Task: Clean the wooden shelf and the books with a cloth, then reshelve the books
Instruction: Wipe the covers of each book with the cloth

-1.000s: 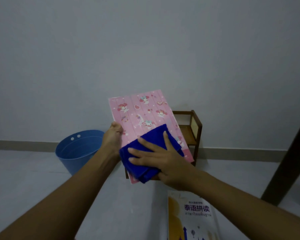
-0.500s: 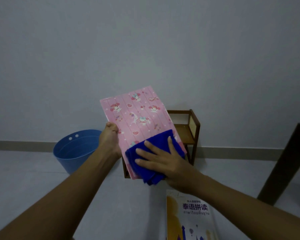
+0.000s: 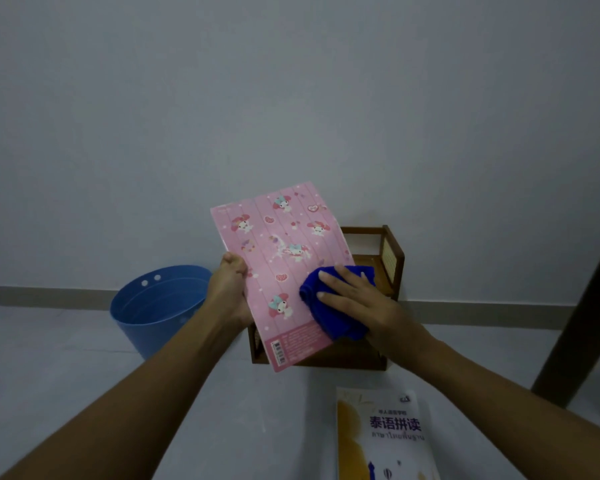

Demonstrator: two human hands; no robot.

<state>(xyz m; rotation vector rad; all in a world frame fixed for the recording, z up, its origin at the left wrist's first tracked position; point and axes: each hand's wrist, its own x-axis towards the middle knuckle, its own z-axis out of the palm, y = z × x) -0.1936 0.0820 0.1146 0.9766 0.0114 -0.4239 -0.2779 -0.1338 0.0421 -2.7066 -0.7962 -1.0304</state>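
Two hands up: left hand [image 3: 230, 289] grips pink cartoon-print book [image 3: 284, 251]; right hand [image 3: 357, 299], fingers straight, presses blue cloth [image 3: 340, 323] on it, partly masking brown wooden shelf [image 3: 394, 258].

Two bare arms are in view under dim, bluish light. The left forearm [image 3: 146, 393], long and slim, comes in from the 7 o'clock corner and is uncovered from the frame's edge up to the wrist. The right forearm [image 3: 482, 393] comes in from about 4 o'clock and is equally bare. The left hand [image 3: 227, 289] shows its back and a rounded thumb knuckle. The right hand [image 3: 357, 303] shows its back and slender fingers [image 3: 336, 297] that end in short, pale nails.
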